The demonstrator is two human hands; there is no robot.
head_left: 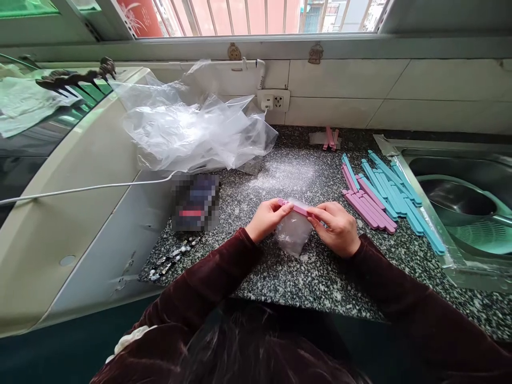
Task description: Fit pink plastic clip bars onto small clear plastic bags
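A pink bag clip [300, 208] lies across the top of a small clear plastic bag [294, 234]. My left hand [269, 217] is closed on the clip's left end, thumb along it. The fingers of my right hand [336, 225] pinch the right end. Below the clip the bag hangs down over the speckled countertop [256, 277]. To the right lie several pink clips [370, 209] beside several turquoise clips [394, 184]. Farther back, a few pink clips [330, 138] rest on a small clear packet [318, 138].
A heap of clear plastic bags [192, 133] sits at back left. A blurred phone-like object [197, 202] and a beaded strand [176, 258] lie left of my hands. A white cable [100, 186] crosses the left side. At right is a metal sink [424, 157] holding a pan [456, 197].
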